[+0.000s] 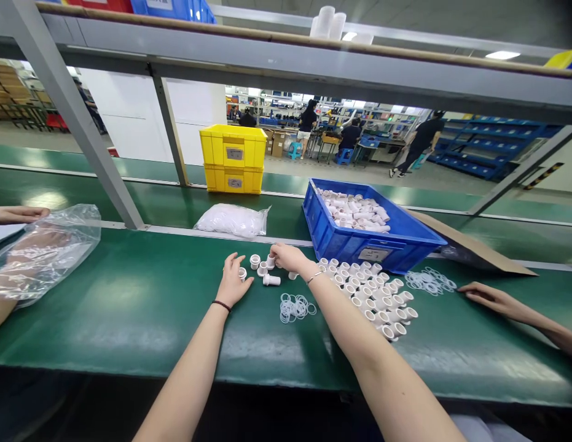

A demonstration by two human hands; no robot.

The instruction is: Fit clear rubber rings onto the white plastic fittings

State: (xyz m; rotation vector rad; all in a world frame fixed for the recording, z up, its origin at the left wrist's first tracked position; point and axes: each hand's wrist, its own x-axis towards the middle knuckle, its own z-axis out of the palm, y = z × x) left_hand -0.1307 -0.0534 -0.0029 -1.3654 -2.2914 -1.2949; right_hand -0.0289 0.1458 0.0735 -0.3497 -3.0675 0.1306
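My left hand (233, 281) rests on the green tabletop with fingers spread, curved beside a white flanged pipe fitting (242, 274); whether it touches the fitting I cannot tell. My right hand (288, 258) pinches another white fitting (271, 261) by its upper end. Between the hands stand two upright fittings (255, 262), and one fitting (271, 280) lies on its side. Under my right wrist, one more fitting (292, 275) is partly hidden. Closer to me lies a loose pile of thin translucent rings (295, 308). Rows of upright fittings (368, 294) stand right of my forearm.
A blue bin (373, 248) of fittings stands behind the rows. Behind my hands lie a filled plastic bag (233, 221) and stacked yellow bins (233, 159). Co-workers' hands appear at right (491, 299), near more rings (430, 280), and left, by a clear bag (59, 245). Metal posts (83, 116) support an overhead shelf.
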